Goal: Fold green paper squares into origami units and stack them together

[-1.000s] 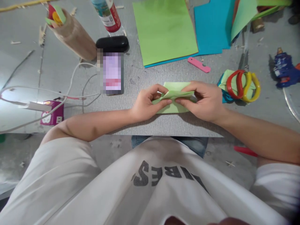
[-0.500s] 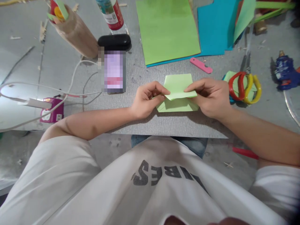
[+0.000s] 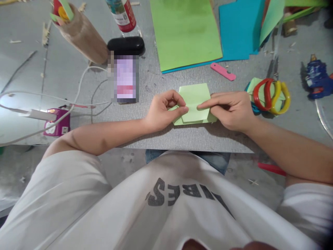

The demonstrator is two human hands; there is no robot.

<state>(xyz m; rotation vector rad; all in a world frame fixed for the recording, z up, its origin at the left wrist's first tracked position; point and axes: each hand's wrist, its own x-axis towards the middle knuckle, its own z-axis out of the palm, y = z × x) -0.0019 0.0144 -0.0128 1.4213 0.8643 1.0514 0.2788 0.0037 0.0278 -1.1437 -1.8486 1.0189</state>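
A folded piece of light green paper [image 3: 194, 95] is held between my hands near the table's front edge. One flap of it lies down over the lower part, which shows along the front and sides. My left hand [image 3: 165, 110] pinches the paper's left side, thumb on top at the fold. On the right side, my right hand [image 3: 231, 108] grips the paper, its index finger stretched over the surface; its thumb is partly hidden. Right of that hand, scissors [image 3: 264, 95] with red and yellow handles lie over small green and blue paper pieces.
Large green sheets [image 3: 187, 38] and blue sheets [image 3: 236, 31] lie at the back. A pink cutter [image 3: 223, 71] is in front of them. A blue glue gun [image 3: 317, 78] is at far right. On the left are a phone [image 3: 126, 78], a black case [image 3: 126, 45], cables and a purple socket box [image 3: 57, 121].
The raised front flap of the green paper has come down flat over the lower part. My right index finger has moved left across the paper.
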